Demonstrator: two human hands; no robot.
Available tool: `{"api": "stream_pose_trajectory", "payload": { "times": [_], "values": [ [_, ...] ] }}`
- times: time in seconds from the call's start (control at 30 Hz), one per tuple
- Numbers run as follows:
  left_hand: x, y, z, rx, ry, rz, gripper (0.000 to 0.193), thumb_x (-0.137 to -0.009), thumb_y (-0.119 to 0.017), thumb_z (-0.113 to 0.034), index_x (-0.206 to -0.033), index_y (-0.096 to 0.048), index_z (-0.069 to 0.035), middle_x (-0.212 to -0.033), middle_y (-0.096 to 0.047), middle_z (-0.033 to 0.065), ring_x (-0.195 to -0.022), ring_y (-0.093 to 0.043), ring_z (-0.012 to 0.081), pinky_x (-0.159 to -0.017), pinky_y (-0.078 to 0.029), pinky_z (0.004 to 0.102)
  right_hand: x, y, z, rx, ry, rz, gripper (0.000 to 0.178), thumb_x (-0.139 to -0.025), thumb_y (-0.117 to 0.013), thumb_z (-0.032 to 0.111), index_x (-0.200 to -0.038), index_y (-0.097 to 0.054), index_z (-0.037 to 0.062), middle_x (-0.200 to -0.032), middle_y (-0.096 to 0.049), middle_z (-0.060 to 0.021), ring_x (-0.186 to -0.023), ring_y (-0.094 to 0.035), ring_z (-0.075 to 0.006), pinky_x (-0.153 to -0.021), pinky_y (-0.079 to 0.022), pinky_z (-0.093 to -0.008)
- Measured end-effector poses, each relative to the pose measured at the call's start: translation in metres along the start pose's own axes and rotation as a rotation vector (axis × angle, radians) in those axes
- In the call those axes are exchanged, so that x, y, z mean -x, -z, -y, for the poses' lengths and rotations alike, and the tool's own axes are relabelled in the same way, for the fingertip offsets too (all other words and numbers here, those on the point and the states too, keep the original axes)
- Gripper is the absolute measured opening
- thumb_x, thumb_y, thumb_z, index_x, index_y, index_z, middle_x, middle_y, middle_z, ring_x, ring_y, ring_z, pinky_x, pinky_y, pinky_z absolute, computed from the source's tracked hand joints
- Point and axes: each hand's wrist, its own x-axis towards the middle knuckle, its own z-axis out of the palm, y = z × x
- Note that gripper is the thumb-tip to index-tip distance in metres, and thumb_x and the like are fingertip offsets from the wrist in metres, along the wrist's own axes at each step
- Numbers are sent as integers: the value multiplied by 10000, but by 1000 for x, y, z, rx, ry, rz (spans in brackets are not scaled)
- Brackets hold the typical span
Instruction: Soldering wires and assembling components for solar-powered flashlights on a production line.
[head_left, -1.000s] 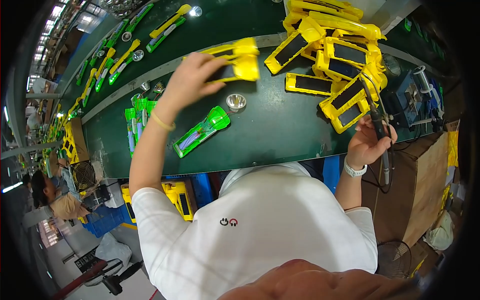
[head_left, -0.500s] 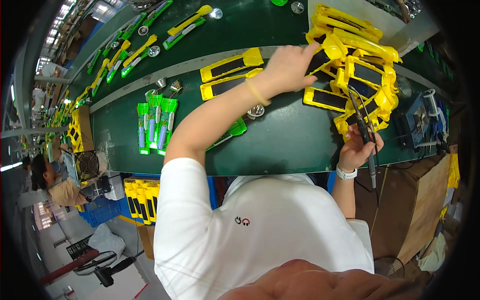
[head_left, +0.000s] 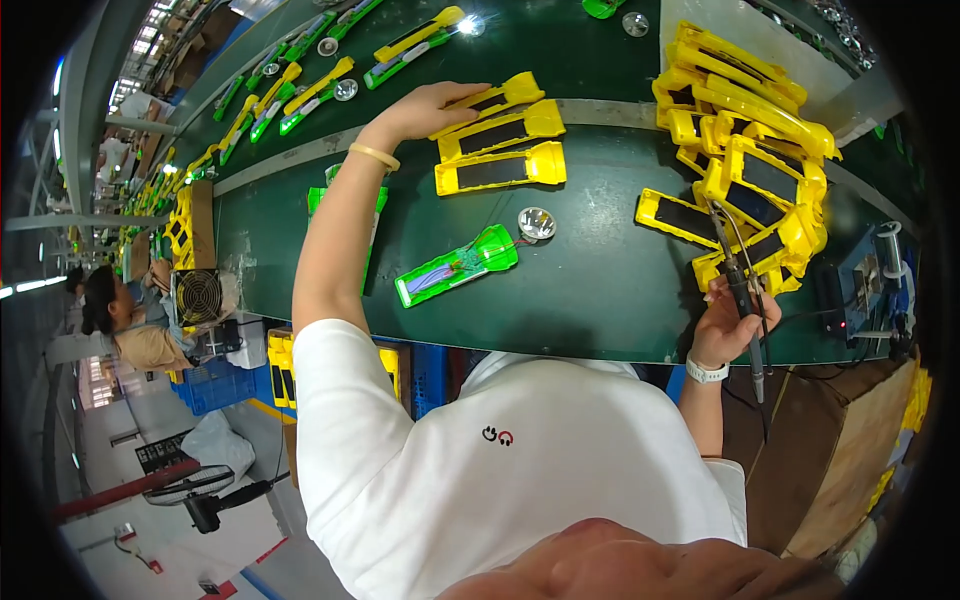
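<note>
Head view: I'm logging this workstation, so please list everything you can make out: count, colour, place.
Bench: 1, green, middle.
Row casings: 3, yellow with dark panels, upper middle.
Casing pile: too overlapped to count, yellow, right.
Open casing: 1, green, mid-bench.
Reflectors: several, silver, one beside the open casing, others farther off.
Half-hidden casings: count unclear, green, left on bench.
Far casings: several, green and yellow, upper left.
Soldering iron: 1, dark, right.
Spool: 1, silver, right end.
Box unit: 1, blue, right end.
Fans: 2, dark, left.
Crates: at least 1, blue, lower left.
Co-worker: at least 1, tan top, left.
Left hand: 1, bare, fingers on the farthest row casing.
Right hand: 1, bare, holding the soldering iron.
</note>
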Motion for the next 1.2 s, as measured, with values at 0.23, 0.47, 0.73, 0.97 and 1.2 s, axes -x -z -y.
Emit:
{"api": "stream_pose_trajectory", "payload": {
  "times": [0.23, 0.47, 0.73, 0.97, 1.2],
  "values": [
    [132, -2, -30, 277, 12, -234, 610, -688, -756, -327, -1191, -532, -64, -1035, -589, 101, -984, -555, 225, -817, -456, 328, 5, 7, 2, 33, -8, -20, 390, -927, -413, 452, -1096, -376, 102, -840, -587, -158, -723, -595, -252, -556, -447, -286],
    [212, -88, -76, 4, 62, -335, 487, -611, -798, -272, -989, -592, -44, -892, -571, 112, -870, -533, 301, -758, -421, 378, -2, 1, -1, 10, -29, 34, 377, -933, -404, 438, -1112, -380, 107, -853, -597, -155, -730, -597, -253, -587, -453, -303],
    [126, -76, -56, -36, -213, -471, 398, -623, -743, -197, -964, -588, -63, -1096, -547, 127, -1090, -479, 302, -924, -349, 399, 6, -3, 2, 114, 8, 116, 370, -921, -434, 403, -1100, -367, 85, -833, -608, -166, -692, -581, -243, -594, -466, -316],
    [144, -72, -70, 99, -311, -237, 487, -632, -749, -165, -1071, -571, -51, -1000, -592, 107, -990, -535, 297, -910, -377, 399, 12, -6, 20, 101, -39, 54, 389, -929, -418, 432, -1099, -389, 84, -780, -585, -143, -664, -572, -236, -546, -447, -301],
    [143, -70, -101, 99, -213, -409, 392, -674, -750, -226, -986, -598, -43, -896, -612, 88, -847, -553, 274, -767, -426, 360, 4, -43, 28, -29, -218, 60, 410, -868, -566, 406, -1053, -421, 71, -748, -555, -120, -565, -563, -201, -478, -454, -259]
  ]
}}
